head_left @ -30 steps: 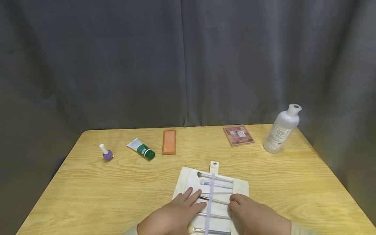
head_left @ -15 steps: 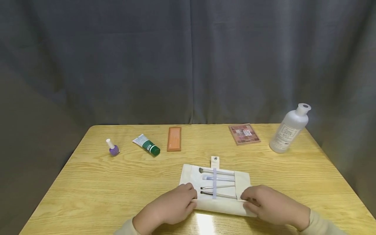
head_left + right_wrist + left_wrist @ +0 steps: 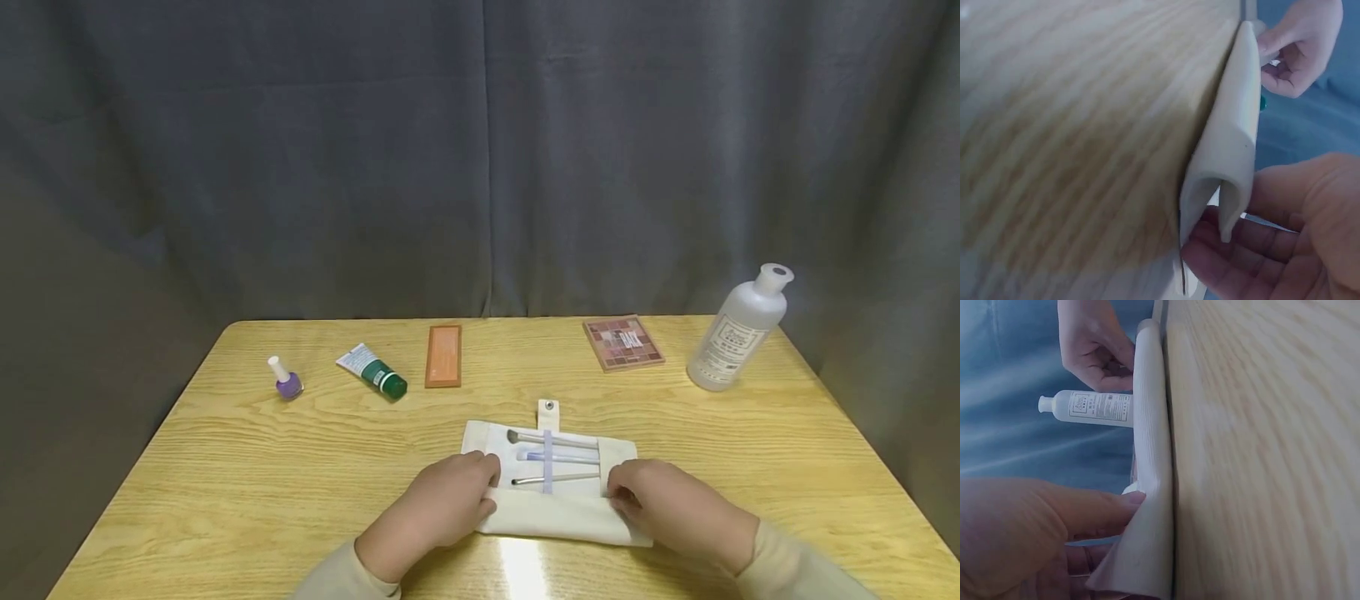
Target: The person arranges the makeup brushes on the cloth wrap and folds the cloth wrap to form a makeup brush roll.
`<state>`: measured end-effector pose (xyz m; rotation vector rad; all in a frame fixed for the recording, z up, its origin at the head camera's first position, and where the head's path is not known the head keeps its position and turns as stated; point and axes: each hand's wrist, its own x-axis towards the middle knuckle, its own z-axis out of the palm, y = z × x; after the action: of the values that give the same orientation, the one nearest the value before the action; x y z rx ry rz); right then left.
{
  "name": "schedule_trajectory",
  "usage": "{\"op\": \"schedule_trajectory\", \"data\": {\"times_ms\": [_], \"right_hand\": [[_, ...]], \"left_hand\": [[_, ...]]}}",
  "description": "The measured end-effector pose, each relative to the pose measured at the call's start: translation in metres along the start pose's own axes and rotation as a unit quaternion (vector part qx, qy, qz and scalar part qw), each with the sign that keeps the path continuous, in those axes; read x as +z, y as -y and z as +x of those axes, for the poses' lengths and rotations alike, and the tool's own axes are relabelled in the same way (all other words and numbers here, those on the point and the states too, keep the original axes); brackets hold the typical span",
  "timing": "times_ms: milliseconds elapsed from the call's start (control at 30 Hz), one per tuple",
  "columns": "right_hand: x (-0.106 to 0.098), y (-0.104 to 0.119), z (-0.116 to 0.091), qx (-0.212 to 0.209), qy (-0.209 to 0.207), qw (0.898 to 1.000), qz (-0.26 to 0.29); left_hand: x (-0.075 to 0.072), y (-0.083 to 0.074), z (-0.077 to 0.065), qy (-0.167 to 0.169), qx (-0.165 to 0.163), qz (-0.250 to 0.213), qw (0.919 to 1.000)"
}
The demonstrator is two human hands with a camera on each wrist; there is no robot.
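Observation:
A cream cloth brush roll point(image 3: 558, 518) lies on the table with its near part folded over toward the far side. Three makeup brushes point(image 3: 562, 457) show above the fold, held under a pale elastic strap; others are hidden beneath it. My left hand point(image 3: 453, 497) grips the left end of the fold, thumb on the near side, as the left wrist view shows. At the right end my right hand point(image 3: 667, 506) pinches the same folded edge. In the right wrist view the fold point(image 3: 1229, 144) forms an open loop beside the fingers. A snap tab point(image 3: 549, 414) sticks out at the far edge.
Along the back of the wooden table point(image 3: 247, 467) are a purple nail polish bottle point(image 3: 288, 384), a green-and-white tube point(image 3: 373, 372), an orange case point(image 3: 444, 357), an eyeshadow palette point(image 3: 624, 342) and a clear bottle point(image 3: 738, 329). A dark curtain point(image 3: 480, 158) hangs behind.
The near edge of the brush roll, flat under my hands a second ago, has been folded away from me, covering the nearer brushes. Since half a second ago, one more brush is covered.

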<state>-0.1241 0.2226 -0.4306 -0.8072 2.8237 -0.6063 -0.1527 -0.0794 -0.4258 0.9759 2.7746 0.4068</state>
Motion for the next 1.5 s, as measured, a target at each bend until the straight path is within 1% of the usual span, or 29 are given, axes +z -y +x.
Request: {"op": "schedule_trajectory", "data": {"times_ms": [100, 200, 267, 333, 400, 433, 467, 567, 633, 700, 767, 867, 933, 967, 1067, 1167, 1233, 1300, 1367, 1433, 1500], "right_hand": [[0.002, 0.0, -0.002, -0.029, -0.008, 0.999, -0.026], [0.001, -0.001, -0.006, -0.052, -0.005, 0.998, -0.042], [-0.001, 0.0, -0.01, -0.05, 0.008, 0.997, -0.05], [-0.003, 0.0, -0.014, -0.04, 0.022, 0.997, -0.062], [-0.004, 0.0, -0.017, -0.031, 0.032, 0.997, -0.069], [-0.004, 0.0, -0.017, -0.03, 0.033, 0.996, -0.075], [-0.004, -0.001, -0.018, -0.032, 0.031, 0.996, -0.08], [-0.003, -0.003, -0.016, -0.045, 0.017, 0.995, -0.086], [-0.004, -0.004, -0.014, -0.045, 0.022, 0.996, -0.069], [-0.007, -0.008, -0.01, -0.033, 0.039, 0.998, -0.031], [-0.011, -0.014, -0.006, -0.02, 0.053, 0.998, 0.027], [-0.019, -0.025, 0.002, -0.003, 0.06, 0.993, 0.102], [-0.024, -0.031, 0.008, 0.008, 0.06, 0.989, 0.136], [-0.025, -0.034, 0.011, 0.017, 0.06, 0.988, 0.144], [-0.028, -0.041, 0.019, 0.049, 0.057, 0.986, 0.146], [-0.027, -0.043, 0.026, 0.063, 0.044, 0.989, 0.123], [-0.026, -0.044, 0.029, 0.064, 0.031, 0.993, 0.097], [-0.026, -0.046, 0.032, 0.06, 0.018, 0.996, 0.07], [-0.026, -0.047, 0.036, 0.051, 0.008, 0.997, 0.05], [-0.026, -0.049, 0.039, 0.044, 0.011, 0.998, 0.048], [-0.028, -0.05, 0.043, 0.041, 0.025, 0.997, 0.061]], "left_hand": [[0.002, 0.002, 0.0, 0.005, -0.002, -0.001, 1.0], [0.003, 0.004, 0.0, -0.003, 0.01, 0.016, 0.9998], [0.004, 0.007, 0.0, -0.019, 0.028, 0.042, 0.9985], [0.004, 0.007, 0.0, -0.036, 0.044, 0.057, 0.9967], [0.002, 0.006, 0.0, -0.035, 0.055, 0.059, 0.9961], [0.001, 0.005, 0.0, -0.028, 0.059, 0.058, 0.9962], [0.0, 0.004, -0.001, -0.014, 0.059, 0.053, 0.9968], [-0.003, 0.0, -0.002, 0.041, 0.052, 0.044, 0.9968], [-0.003, -0.001, -0.002, 0.063, 0.045, 0.046, 0.9959], [-0.004, -0.002, 0.0, 0.069, 0.037, 0.039, 0.9962], [-0.006, -0.001, 0.003, 0.064, 0.031, 0.022, 0.9972], [-0.009, 0.002, 0.008, 0.044, 0.022, -0.004, 0.9988], [-0.012, 0.005, 0.012, 0.036, 0.01, -0.011, 0.9992], [-0.013, 0.006, 0.014, 0.033, 0.002, -0.009, 0.9994], [-0.013, 0.01, 0.022, 0.031, -0.028, -0.003, 0.9991], [-0.012, 0.014, 0.029, 0.019, -0.054, 0.015, 0.9982], [-0.011, 0.016, 0.032, 0.005, -0.06, 0.03, 0.9977], [-0.01, 0.017, 0.035, -0.008, -0.057, 0.046, 0.9973], [-0.009, 0.019, 0.037, -0.015, -0.049, 0.055, 0.9972], [-0.008, 0.02, 0.039, -0.017, -0.034, 0.057, 0.9977], [-0.007, 0.019, 0.041, -0.017, -0.01, 0.049, 0.9986]]}}
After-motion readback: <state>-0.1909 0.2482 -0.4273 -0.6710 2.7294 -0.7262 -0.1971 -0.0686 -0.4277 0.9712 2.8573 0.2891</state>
